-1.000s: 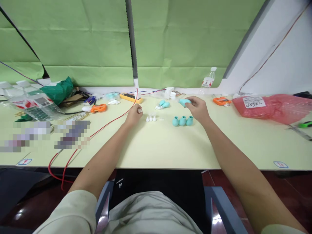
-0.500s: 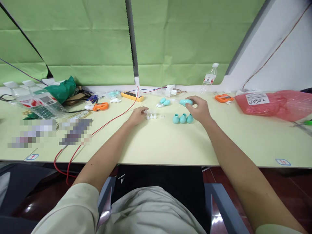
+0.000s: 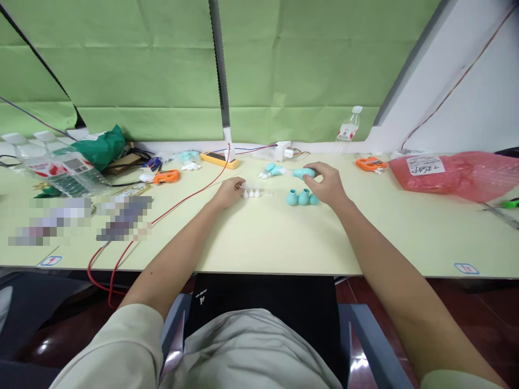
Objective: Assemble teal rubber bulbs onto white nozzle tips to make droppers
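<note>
My right hand (image 3: pixel 326 182) is closed on a turquoise rubber bulb (image 3: pixel 303 173), which lies sideways with a whitish tip pointing left. That tip comes close to a small group of turquoise bulbs with white nozzles (image 3: pixel 272 170) lying behind. In front of this hand stand three open-necked turquoise bulbs (image 3: pixel 303 197) in a row, the rightmost partly hidden by the hand. My left hand (image 3: pixel 231 192) rests on the table with curled fingers, beside a row of small white cone-shaped nozzles (image 3: pixel 252 193). A tiny clear piece shows at its fingertips; what they grip is unclear. Smaller whitish bits (image 3: pixel 269 193) lie right of the nozzles.
A yellow multimeter (image 3: pixel 219 159) and a white plug (image 3: pixel 284 151) lie at the back. Red cables (image 3: pixel 182 201) cross the left side. Water bottles (image 3: pixel 60 162), orange tools (image 3: pixel 167 176) and a red plastic bag (image 3: pixel 454 173) stand or lie around the table (image 3: pixel 259 243).
My right hand has moved a little left with the turquoise bulb, whose whitish tip now reaches near the group behind. My left hand has stayed in place.
</note>
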### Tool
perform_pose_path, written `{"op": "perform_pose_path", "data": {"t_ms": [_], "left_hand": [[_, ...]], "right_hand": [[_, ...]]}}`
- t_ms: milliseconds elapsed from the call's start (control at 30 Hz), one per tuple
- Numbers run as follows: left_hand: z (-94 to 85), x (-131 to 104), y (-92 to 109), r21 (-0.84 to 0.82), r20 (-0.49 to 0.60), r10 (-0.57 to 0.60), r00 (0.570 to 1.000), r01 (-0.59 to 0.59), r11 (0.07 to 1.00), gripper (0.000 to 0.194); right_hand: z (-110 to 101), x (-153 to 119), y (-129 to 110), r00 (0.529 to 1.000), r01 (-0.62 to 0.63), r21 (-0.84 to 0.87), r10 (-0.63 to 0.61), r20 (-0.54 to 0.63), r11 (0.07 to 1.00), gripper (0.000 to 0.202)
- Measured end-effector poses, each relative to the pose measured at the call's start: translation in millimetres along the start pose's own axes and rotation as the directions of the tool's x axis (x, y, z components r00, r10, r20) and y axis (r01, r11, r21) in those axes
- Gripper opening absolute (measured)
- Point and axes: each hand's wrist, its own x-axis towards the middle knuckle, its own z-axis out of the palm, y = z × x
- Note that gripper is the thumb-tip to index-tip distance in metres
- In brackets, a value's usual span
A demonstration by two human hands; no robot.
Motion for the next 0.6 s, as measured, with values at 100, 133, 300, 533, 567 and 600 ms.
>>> {"op": "perform_pose_path", "data": {"t_ms": [100,133,300,533,567,600], "left_hand": [[1.4,0,-2,-0.011,-0.009,-0.007,1.0,0.006,1.0,0.043],[1.2,0,-2,-0.012,-0.013,-0.011,1.0,0.011,1.0,0.045],[-7.6,-2,5,0.059,-0.138,0.012,0.99,-0.004,0.998,0.039],[-6.5,-25,70,0.012,-0.162,0.361,0.918,-0.364,0.931,0.036],[-1.6,-29,80,-0.032,-0.127,0.374,0.919,-0.38,0.924,0.035],[3.7,-33,87,-0.058,-0.104,0.377,0.92,-0.384,0.922,0.032]], "right_hand": [[1,0,-2,1.0,-0.009,0.016,0.009,0.007,1.0,0.022],[1,0,-3,1.0,-0.017,0.025,0.017,0.009,1.0,0.022],[4,-2,-9,0.998,-0.062,0.1,0.059,0.036,0.993,0.022],[15,-9,-27,0.981,-0.135,0.273,0.089,0.174,0.953,0.022],[17,-10,-30,0.976,-0.149,0.285,0.094,0.197,0.947,0.023],[18,-11,-32,0.971,-0.163,0.295,0.101,0.215,0.942,0.024]]}}
